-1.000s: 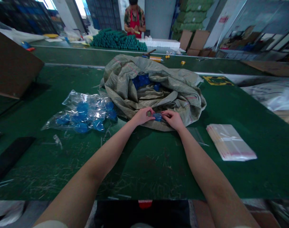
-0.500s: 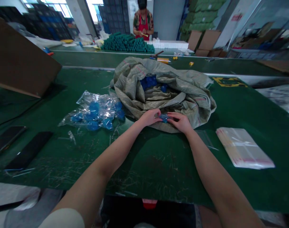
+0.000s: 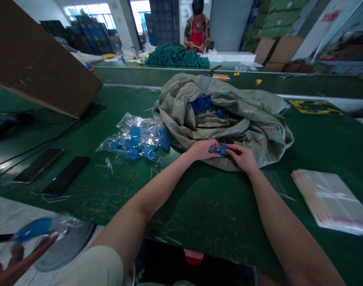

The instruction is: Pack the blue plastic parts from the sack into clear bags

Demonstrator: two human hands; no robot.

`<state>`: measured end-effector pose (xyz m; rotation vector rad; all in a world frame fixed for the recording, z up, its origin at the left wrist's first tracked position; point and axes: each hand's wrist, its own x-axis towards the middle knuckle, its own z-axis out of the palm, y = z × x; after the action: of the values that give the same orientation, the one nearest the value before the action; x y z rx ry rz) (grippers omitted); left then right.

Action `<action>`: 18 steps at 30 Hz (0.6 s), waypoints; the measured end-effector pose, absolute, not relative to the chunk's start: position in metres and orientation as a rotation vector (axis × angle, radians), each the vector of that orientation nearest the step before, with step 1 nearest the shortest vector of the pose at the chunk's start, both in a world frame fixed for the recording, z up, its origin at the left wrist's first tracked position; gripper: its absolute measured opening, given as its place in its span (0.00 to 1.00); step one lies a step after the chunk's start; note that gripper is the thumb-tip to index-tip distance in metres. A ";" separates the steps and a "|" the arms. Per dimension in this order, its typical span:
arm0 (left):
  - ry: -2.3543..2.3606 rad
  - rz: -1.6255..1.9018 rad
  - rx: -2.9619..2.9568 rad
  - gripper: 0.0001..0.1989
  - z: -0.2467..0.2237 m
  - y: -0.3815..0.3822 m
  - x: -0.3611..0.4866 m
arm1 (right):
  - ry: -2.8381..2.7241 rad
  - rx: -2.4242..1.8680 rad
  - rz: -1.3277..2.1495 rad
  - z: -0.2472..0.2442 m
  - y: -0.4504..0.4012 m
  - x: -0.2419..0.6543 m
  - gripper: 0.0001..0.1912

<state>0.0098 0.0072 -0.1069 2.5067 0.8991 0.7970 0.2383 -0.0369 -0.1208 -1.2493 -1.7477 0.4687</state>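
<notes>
Between my hands, at the near edge of a grey-green woven sack [image 3: 249, 139], is a small blue item in clear wrap [image 3: 220, 149]. My left hand [image 3: 205, 149] grips its left end with thumb and fingers. On its right end, the fingers of my right hand [image 3: 242, 156] are closed. More blue pieces [image 3: 201, 104] show inside the sack's opening. Left of the sack lies a pile of clear bags with blue pieces [image 3: 135, 137]. A stack of flat clear bags [image 3: 333, 200] rests at the right.
Two dark phones [image 3: 66, 175] lie at the left, below a tilted cardboard box [image 3: 47, 59]. Another person's hand [image 3: 17, 260] holds a bagged blue piece at lower left. Across the table, a person in a red apron [image 3: 197, 35] stands behind green rolls [image 3: 177, 56].
The view has turned left, shifting the table's contents rightward in the picture. Another person's hand with a bagged blue piece has appeared at lower left. My hands still hold the wrapped item.
</notes>
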 end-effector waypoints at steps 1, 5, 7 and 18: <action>0.917 0.800 2.511 0.21 -0.107 0.007 0.010 | -1.730 -1.266 0.475 -0.120 -0.037 0.238 0.10; 0.934 0.884 2.422 0.17 -0.106 0.007 0.012 | -1.678 -1.330 0.510 -0.120 -0.038 0.234 0.12; 0.915 0.934 2.316 0.15 -0.105 0.008 0.012 | -1.652 -1.330 0.527 -0.121 -0.038 0.232 0.14; 0.874 0.869 1.993 0.16 -0.121 0.023 0.012 | -1.574 -1.184 0.749 -0.120 -0.038 0.223 0.18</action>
<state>0.0121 0.0228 -0.1208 1.9931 0.8735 0.8687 0.2235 -0.0384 -0.1196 -1.1844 -1.5743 0.7494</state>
